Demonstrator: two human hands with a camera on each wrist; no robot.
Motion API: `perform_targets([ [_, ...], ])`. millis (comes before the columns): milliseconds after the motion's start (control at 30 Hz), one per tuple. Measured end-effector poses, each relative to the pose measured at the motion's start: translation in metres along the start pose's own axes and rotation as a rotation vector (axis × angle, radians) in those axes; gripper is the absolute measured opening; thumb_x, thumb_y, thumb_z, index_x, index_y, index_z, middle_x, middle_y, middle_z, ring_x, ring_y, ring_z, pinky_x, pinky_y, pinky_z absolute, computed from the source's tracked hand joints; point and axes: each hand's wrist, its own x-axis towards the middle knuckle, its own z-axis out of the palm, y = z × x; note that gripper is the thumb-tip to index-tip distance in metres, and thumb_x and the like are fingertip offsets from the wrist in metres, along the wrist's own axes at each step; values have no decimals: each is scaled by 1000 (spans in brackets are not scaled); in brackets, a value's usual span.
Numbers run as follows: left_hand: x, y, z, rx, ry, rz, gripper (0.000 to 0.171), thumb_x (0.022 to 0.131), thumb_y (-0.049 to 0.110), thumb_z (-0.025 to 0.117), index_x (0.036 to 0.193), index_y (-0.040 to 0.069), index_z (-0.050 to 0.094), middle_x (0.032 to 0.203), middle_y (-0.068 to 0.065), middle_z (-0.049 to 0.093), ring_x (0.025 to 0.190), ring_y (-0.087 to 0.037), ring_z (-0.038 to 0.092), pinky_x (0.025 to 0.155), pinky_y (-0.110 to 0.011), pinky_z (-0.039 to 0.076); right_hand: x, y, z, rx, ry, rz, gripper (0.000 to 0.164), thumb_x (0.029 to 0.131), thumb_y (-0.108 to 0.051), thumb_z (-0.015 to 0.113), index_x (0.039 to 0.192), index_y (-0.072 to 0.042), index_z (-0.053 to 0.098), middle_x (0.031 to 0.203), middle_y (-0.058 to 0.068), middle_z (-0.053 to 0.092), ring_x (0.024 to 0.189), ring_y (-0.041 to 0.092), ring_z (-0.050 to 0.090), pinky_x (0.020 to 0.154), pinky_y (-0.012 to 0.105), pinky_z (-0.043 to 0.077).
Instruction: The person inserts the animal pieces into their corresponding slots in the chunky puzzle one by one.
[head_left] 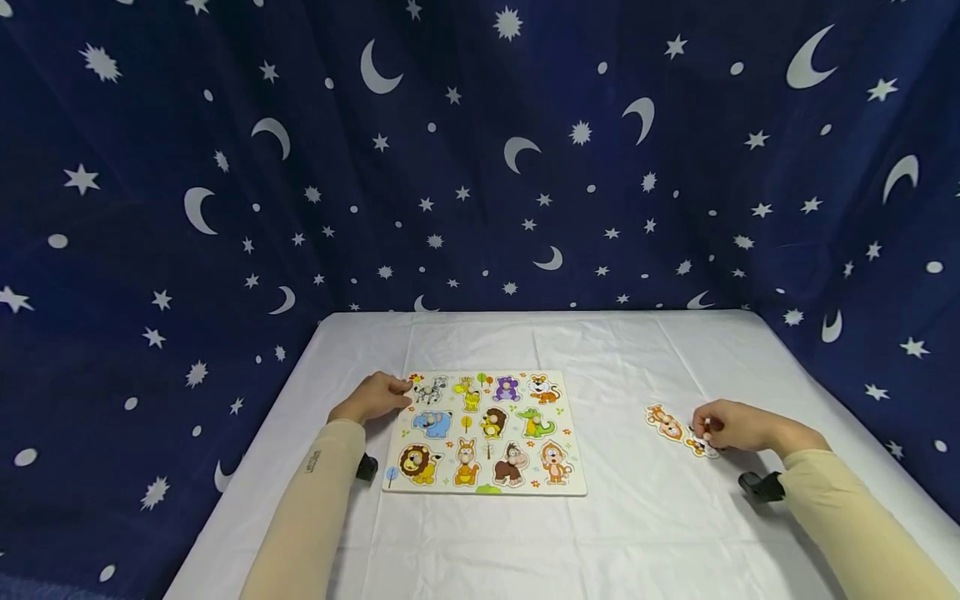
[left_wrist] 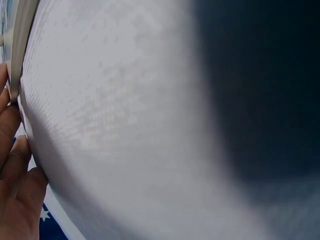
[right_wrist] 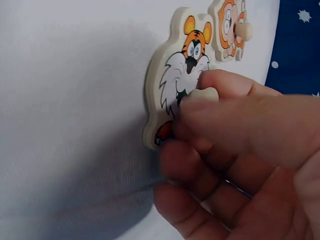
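Note:
A wooden animal puzzle board (head_left: 480,442) lies flat on the white cloth, showing rows of colourful animals. My left hand (head_left: 373,396) rests at its upper left edge, fingertips touching the side; in the left wrist view only part of this hand (left_wrist: 17,195) appears, beside the board's edge (left_wrist: 22,40). Off to the right of the board, my right hand (head_left: 738,425) pinches the pale knob (right_wrist: 205,94) of a tiger puzzle piece (right_wrist: 175,75) between thumb and finger. Just beyond that piece lies a monkey puzzle piece (head_left: 663,422), its own knob (right_wrist: 244,31) sticking up.
White cloth (head_left: 480,550) covers the table. Behind and at the sides hangs a dark blue curtain (head_left: 465,167) with moons and stars. Black wrist-worn devices (head_left: 761,486) sit under both sleeves.

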Motion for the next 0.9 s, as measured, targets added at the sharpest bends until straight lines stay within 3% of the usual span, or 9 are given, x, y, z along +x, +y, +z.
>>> perform_targets([
  [167, 1, 1, 1, 30, 11, 33, 43, 90, 18, 73, 131, 7, 65, 141, -17, 60, 134, -37, 52, 115, -50, 38, 3, -1, -3, -65, -26, 1, 22, 74, 15, 57, 82, -5, 56, 74, -8, 45, 61, -1, 41, 54, 18, 33],
  [333, 1, -1, 2, -1, 8, -8, 43, 90, 19, 73, 131, 9, 65, 142, -15, 59, 135, -35, 51, 116, -49, 38, 4, 0, -3, -70, -16, 17, 20, 72, 15, 60, 81, -3, 59, 71, -8, 47, 58, 0, 42, 52, 18, 35],
  [900, -3, 3, -2, 2, -1, 11, 43, 91, 18, 72, 132, 9, 64, 142, -16, 58, 136, -36, 49, 117, -50, 37, -9, 5, 3, -21, 50, 68, 9, 80, 3, 67, 81, -4, 62, 66, -6, 55, 56, 0, 47, 50, 18, 38],
])
